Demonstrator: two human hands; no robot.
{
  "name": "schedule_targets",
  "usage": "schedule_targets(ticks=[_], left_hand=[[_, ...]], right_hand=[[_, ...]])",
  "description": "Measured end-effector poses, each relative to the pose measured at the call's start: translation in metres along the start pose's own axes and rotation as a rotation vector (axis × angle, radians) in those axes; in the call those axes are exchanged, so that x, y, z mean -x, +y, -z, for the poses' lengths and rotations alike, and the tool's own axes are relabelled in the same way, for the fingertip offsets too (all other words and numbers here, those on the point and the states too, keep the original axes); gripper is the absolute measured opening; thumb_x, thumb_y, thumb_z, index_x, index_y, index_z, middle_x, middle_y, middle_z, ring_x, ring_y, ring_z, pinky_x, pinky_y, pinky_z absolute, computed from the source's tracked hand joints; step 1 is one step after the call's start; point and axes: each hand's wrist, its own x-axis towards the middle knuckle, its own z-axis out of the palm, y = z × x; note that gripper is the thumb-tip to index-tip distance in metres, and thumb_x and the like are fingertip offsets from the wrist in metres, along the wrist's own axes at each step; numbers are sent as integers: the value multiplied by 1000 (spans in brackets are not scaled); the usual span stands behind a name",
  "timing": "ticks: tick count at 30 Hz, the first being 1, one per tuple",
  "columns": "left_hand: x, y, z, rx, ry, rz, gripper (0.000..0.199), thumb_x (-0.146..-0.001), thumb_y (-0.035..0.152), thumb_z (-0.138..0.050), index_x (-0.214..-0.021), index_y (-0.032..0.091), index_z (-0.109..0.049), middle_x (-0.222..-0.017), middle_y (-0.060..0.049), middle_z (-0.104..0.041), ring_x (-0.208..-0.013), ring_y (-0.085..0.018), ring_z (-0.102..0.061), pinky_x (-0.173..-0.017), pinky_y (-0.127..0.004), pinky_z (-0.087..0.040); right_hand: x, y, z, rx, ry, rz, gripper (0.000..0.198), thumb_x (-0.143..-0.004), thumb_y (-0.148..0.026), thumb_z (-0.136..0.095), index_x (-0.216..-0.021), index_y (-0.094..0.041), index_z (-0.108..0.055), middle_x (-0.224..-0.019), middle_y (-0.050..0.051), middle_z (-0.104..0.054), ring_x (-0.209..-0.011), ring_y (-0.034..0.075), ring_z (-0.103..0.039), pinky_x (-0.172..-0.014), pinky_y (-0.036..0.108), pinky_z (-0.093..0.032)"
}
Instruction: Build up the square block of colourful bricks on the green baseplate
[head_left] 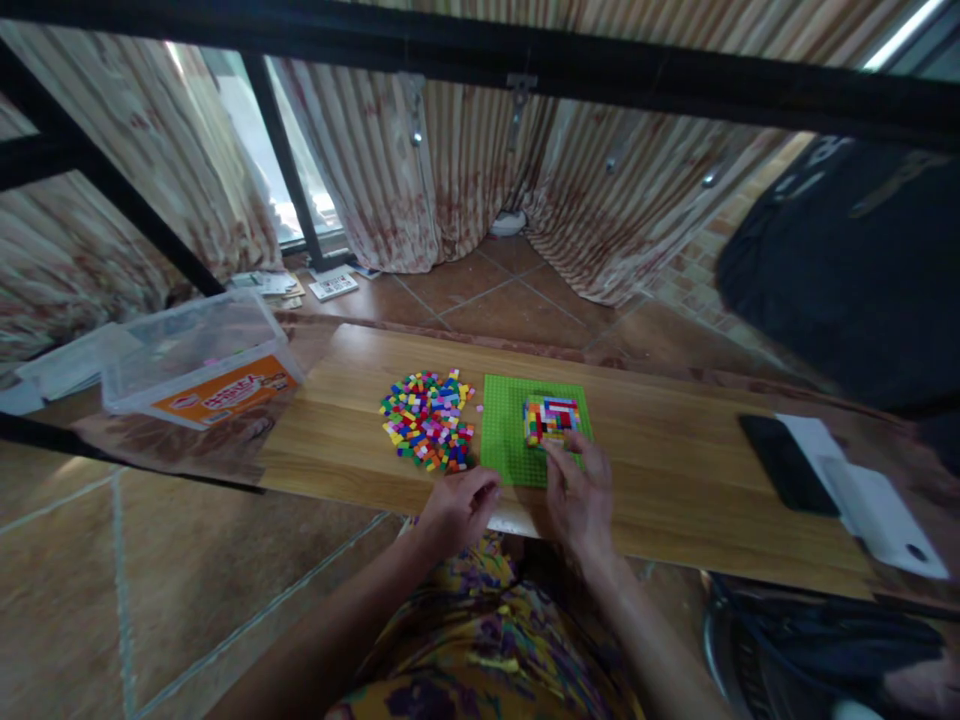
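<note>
Directions read from the green baseplate, 12 o'clock pointing away from the person.

Item: baseplate, green, studded, flat on the wood-grain table.
Item: brick build, low, multicoloured, red, white, yellow and blue among its colours; on the baseplate, off-centre toward 2 o'clock.
Item: heap of loose bricks, mixed colours, spread on the table at 9 o'clock, near the baseplate but apart from it.
Item: right hand, at 5 o'clock, over the baseplate's near edge; fingers bent and drawn together at the build's near side. Whether a brick is pinched between them cannot be told.
Item: left hand, at 7 o'clock, by the table's near edge, just below the heap; fingers curled inward, contents, if any, hidden.
Item: clear plastic tub, orange label, between 9 and 10 o'clock, past the table's end.
Item: dark flat slab, at 3 o'clock, on the table, a white object beside it.
Item: patterned curtains, at 12 o'clock, beyond the tiled floor.
</note>
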Motion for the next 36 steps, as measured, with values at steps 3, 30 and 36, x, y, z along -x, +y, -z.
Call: schedule_targets(ticks=[3, 30, 36], left_hand=[[2, 1, 1, 0, -2, -52, 11, -92, 19, -51, -91, 17, -62, -73, -4, -67, -64, -13, -61, -63, -23, -46], [-2, 3, 3, -31, -134, -3, 9, -89, 18, -51, -82, 18, -56, -66, 0, -61, -58, -12, -56, -58, -23, -41], [-2, 1, 2, -64, -144, 9, 11, -91, 19, -50, -86, 19, -60, -68, -1, -64, -62, -13, -60, -60, -23, -44]], right_hand=[[-4, -23, -10, -126, -43, 41, 28, -97, -21, -47, -107, -24, -73, -117, 11, -64, -108, 22, -59, -93, 40, -51], [-67, -55, -45, -308, -288, -107, 26, -96, -22, -43, -95, -20, -69, -93, 8, -70, -86, 20, -64, -81, 32, -49], [-33, -34, 3, -415, -164, -204, 24, -95, -30, -50, -98, -23, -72, -98, 7, -74, -92, 20, -68, -83, 34, -53]])
